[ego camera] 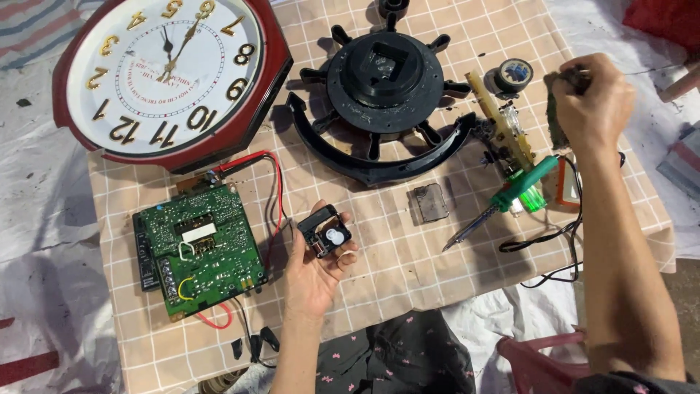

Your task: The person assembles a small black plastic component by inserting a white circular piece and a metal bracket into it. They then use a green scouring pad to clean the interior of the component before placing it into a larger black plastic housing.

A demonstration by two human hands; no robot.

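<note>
A small black clock mechanism (325,231) is held in the left hand (315,270), above the checked cloth (408,270), just beside the green circuit board (198,249). The right hand (592,98) is closed around a small dark thing near the tape roll (515,74); what it is cannot be told.

There is a single view, taken from a camera worn on the person's head. It looks steeply down, almost straight from above, onto the surface (452,277), which is covered with a checked cloth and fills most of the picture. The camera sits close, about at arm's reach: both forearms enter from the bottom edge, the left hand (315,271) low in the centre and the right hand (589,101) stretched toward the upper right. The wall clock (166,76) at the top left appears upside down, cut by the top edge. The person's lap shows along the bottom edge.
</note>
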